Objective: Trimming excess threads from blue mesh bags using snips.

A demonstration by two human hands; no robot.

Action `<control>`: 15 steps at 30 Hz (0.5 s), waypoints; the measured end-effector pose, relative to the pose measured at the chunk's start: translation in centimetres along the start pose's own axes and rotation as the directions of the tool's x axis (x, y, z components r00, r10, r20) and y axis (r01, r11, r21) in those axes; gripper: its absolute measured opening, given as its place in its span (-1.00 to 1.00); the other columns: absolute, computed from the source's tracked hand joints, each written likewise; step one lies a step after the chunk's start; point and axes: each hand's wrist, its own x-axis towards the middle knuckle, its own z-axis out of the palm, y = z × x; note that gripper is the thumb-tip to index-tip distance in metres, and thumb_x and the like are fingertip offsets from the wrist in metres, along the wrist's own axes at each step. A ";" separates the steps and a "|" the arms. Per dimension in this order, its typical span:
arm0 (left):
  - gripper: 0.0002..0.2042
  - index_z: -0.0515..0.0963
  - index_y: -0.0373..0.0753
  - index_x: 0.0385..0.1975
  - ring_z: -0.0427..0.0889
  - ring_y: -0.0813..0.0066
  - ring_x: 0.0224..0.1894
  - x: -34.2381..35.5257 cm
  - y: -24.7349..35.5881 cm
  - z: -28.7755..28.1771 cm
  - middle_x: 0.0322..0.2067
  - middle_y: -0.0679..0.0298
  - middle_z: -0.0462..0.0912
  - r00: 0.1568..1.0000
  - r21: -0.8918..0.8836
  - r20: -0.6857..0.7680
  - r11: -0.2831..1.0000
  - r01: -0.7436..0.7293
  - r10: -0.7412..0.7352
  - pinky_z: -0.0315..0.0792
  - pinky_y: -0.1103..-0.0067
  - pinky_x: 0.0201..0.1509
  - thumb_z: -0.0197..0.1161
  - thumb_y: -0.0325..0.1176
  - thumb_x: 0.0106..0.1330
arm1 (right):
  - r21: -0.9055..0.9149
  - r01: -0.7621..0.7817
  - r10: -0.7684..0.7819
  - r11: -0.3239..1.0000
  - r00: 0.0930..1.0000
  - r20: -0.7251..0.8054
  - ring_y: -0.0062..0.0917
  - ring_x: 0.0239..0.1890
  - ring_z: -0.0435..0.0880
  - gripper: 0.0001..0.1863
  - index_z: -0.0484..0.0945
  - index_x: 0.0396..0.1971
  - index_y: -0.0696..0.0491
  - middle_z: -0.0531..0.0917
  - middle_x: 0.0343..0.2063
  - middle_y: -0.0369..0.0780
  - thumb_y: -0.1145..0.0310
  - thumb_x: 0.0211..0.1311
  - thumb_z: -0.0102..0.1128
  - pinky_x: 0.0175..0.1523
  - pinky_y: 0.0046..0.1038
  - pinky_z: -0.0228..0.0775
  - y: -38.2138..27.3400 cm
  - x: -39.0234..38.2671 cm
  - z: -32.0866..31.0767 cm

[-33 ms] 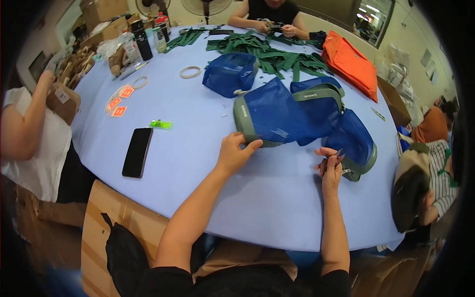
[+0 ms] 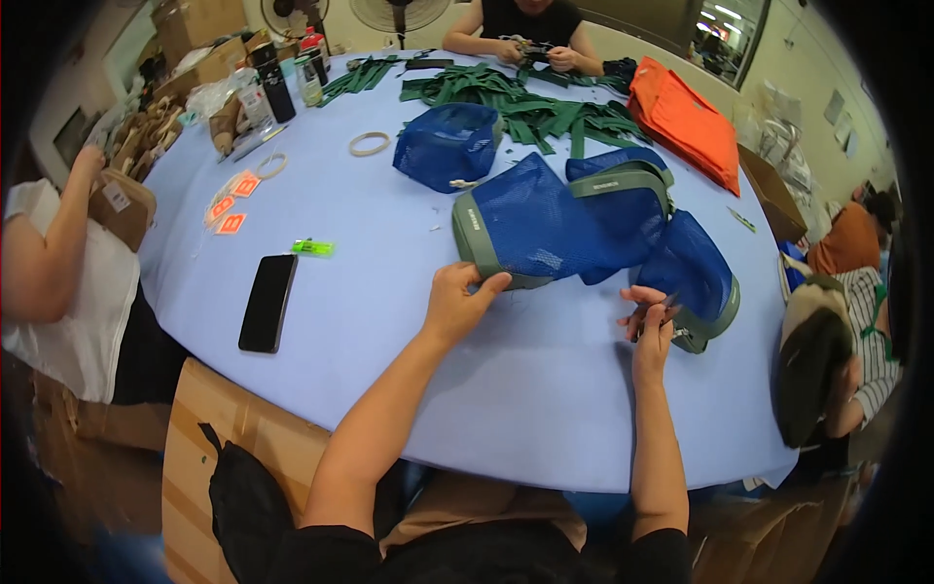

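While our left hand (image 2: 457, 304) pinches the grey-green trimmed edge of the blue mesh bag (image 2: 545, 229), its grip clamped on that rim with thumb and fingers closed over it, our right hand (image 2: 650, 316) sits a little apart to the right, fingers drawn together around a small thin tool whose kind we cannot make out. The bag lies flat on the pale blue desk (image 2: 389, 321), straight ahead of us and just beyond both hands. It overlaps a second blue mesh bag (image 2: 696, 268) with the same green trim, which lies just beside our right hand. A third blue mesh bag (image 2: 446, 146) stands open farther back, near the middle of the desk.

To our left on the desk we see a black phone (image 2: 268, 302) lying face down, with a small green marker (image 2: 313, 247) just beyond it and some orange tags (image 2: 232, 209) farther out. A roll of tape (image 2: 369, 144) lies near the third bag. Green straps (image 2: 525, 107) are heaped at the far side, where another person's hands (image 2: 535, 54) work on them, and a folded orange fabric piece (image 2: 686, 117) lies to the right of that heap. Bottles (image 2: 282, 83) stand at the far left edge. Another person in a white top (image 2: 58, 282) sits at our left.
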 end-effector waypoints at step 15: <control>-0.51 0.20 -0.31 0.08 0.42 0.30 -0.02 -1.0 2.6 0.9 -0.01 0.11 0.39 0.832 -0.721 0.548 0.454 0.523 -0.088 0.34 0.40 0.00 -0.34 -0.04 0.36 | -0.365 -0.016 0.085 0.931 0.981 0.173 -0.50 -0.58 0.51 -0.85 0.36 -0.37 0.22 0.50 -0.63 -0.15 0.42 0.20 -0.10 -0.42 -0.55 0.32 -1.9 -0.7 1.4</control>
